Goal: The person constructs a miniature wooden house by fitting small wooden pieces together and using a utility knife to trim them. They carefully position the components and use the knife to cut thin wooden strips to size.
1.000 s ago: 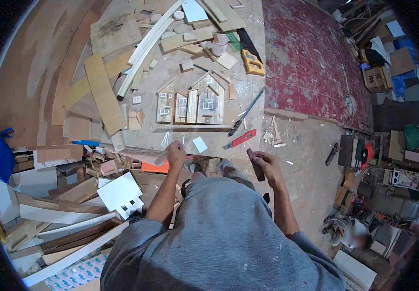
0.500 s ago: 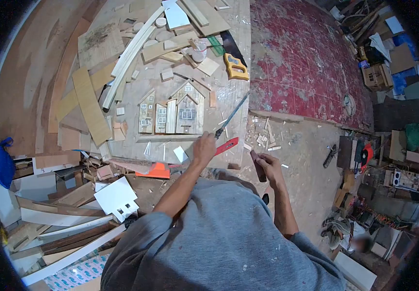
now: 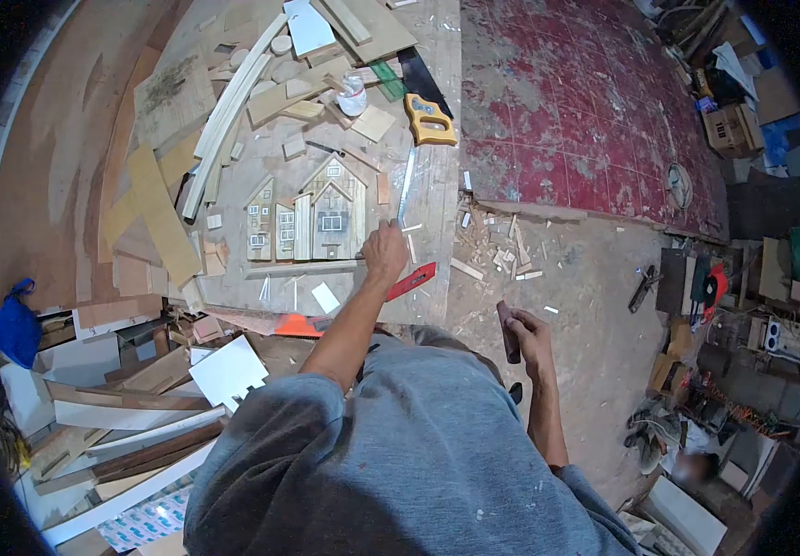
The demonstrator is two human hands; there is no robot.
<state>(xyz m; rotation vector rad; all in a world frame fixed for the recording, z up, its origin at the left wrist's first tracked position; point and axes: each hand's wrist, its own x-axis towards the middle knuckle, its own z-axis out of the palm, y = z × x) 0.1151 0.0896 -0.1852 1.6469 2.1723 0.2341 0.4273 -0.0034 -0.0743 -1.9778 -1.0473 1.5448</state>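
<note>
Near the table's (image 3: 434,190) near right corner, one left hand (image 3: 385,248) closed over the near end of one long thin blade (image 3: 406,185), that end covered by the grip, the other aimed toward the far edge. Out past the same corner, over the floor (image 3: 594,315), one right hand (image 3: 533,339) grasping one dark brown block (image 3: 511,334), long side roughly upright in view.

Left of the left hand, toward the near edge, one wooden house model (image 3: 335,197) with at least three windowed sections. Between model and near edge, one small white card (image 3: 326,296) and at least three narrow white strips (image 3: 264,288). Just beside the left hand, on the near-right side, one red flat tool (image 3: 411,282) with a dark slot.

Along the right edge, farther off, one saw (image 3: 432,120) with yellow handle; near its blade, one green piece (image 3: 387,82) and one white cup (image 3: 352,95). Beyond the table, one cardboard box (image 3: 731,132) with large dark print, too small to read surely.
</note>
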